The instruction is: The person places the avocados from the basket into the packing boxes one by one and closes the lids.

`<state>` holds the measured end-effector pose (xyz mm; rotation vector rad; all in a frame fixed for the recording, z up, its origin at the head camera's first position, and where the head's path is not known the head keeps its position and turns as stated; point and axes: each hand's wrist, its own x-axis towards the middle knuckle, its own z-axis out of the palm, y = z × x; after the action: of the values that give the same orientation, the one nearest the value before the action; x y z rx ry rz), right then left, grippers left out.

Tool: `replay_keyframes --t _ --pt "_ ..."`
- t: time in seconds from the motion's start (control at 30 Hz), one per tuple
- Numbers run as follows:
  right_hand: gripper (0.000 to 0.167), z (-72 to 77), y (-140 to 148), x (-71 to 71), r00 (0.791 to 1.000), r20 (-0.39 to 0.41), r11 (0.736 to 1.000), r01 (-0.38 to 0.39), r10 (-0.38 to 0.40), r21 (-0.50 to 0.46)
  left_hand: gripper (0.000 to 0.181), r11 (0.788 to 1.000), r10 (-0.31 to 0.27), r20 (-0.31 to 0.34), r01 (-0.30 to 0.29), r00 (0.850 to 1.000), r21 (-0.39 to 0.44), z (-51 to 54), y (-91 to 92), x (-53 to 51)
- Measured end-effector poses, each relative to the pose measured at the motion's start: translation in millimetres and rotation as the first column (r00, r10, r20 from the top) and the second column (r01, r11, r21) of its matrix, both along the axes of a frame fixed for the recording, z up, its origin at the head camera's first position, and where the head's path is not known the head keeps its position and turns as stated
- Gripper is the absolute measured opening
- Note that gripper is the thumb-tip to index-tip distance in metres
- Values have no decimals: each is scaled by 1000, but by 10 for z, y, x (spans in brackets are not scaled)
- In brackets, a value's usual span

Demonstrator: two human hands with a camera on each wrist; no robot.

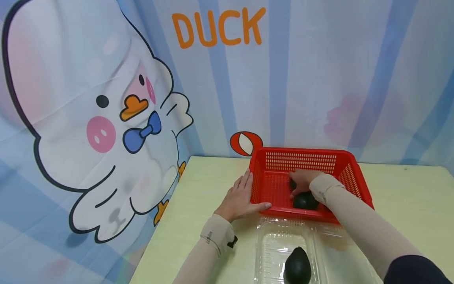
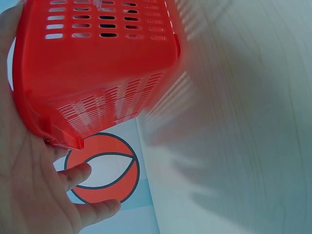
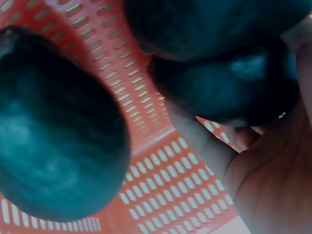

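Observation:
A red perforated basket (image 1: 301, 152) (image 2: 97, 58) stands at the table's back. My left hand (image 1: 238, 201) (image 2: 34, 185) lies against its left side, fingers straight and spread, thumb at the near rim. Inside the basket, my right hand (image 1: 304, 180) (image 3: 273, 165) grips a dark avocado (image 3: 219, 87) between thumb and fingers. The head view mostly hides that avocado under the hand. Another dark avocado (image 1: 306, 200) lies close to the hand. The right wrist view shows two more besides the gripped one, one at the left (image 3: 58, 131) and one at the top (image 3: 209, 24).
In front of the basket sits a clear plastic tray (image 1: 259, 252) holding a dark avocado (image 1: 298, 266). Its clear lid part (image 1: 340, 260) spreads to the right, under my right forearm. Behind the pale table (image 1: 408, 189) hangs a printed cloth (image 1: 312, 79).

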<state>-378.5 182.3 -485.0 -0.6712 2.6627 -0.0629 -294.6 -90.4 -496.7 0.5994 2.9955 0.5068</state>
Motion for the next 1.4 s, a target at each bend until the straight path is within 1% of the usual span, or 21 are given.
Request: replay_keyframes --t 0.07,0.13,0.23,0.3,0.47,0.57,0.7,0.8,0.9,1.03,1.13,1.2,1.27,1.33,1.4 --pt "89 -17 43 5 999 9 998 53 -53 -24 121 1000 -3 1 3 1000 2 -2 9 -4" --pt "87 -25 81 13 994 26 992 110 -108 -61 121 1000 -6 1 6 1000 4 -1 16 -3" --pt "79 -25 121 17 989 30 982 151 -148 -113 121 1000 -6 2 6 1000 2 0 20 -2" --pt "73 -21 133 18 989 15 980 149 -148 -135 121 1000 -9 2 9 1000 -4 3 19 -2" --pt "73 13 140 9 992 -68 985 95 -106 -142 121 1000 -13 1 13 1000 -3 52 3 8" --pt "70 56 148 7 992 -94 988 76 -90 -138 121 1000 -12 1 12 1000 4 81 3 13" --pt "67 128 138 76 990 -116 988 59 -76 -140 121 1000 -13 1 13 1000 3 78 15 14" --pt "68 190 101 169 987 -150 988 35 -58 -149 122 1000 -12 0 12 1000 10 60 16 17" --pt "64 291 36 274 982 -186 985 3 -36 -174 123 1000 -8 0 8 1000 21 32 0 22" --pt "58 442 -48 445 969 -247 975 -38 -18 -220 123 1000 2 12 -2 1000 27 -17 -23 27" --pt "62 580 -105 576 954 -298 973 -75 6 -220 124 999 9 15 -9 1000 30 -23 -31 20" --pt "66 672 -143 683 947 -321 975 -93 24 -203 124 999 9 12 -9 1000 33 -16 -29 13" --pt "66 750 -182 812 941 -335 975 -112 43 -191 123 999 2 10 -3 1000 38 -6 -20 8" --pt "63 795 -217 963 936 -345 972 -139 66 -190 123 999 -6 8 6 1000 39 -4 -12 7" --pt "60 808 -246 1125 928 -358 962 -185 103 -203 122 999 -13 7 13 1000 39 -9 -6 10"
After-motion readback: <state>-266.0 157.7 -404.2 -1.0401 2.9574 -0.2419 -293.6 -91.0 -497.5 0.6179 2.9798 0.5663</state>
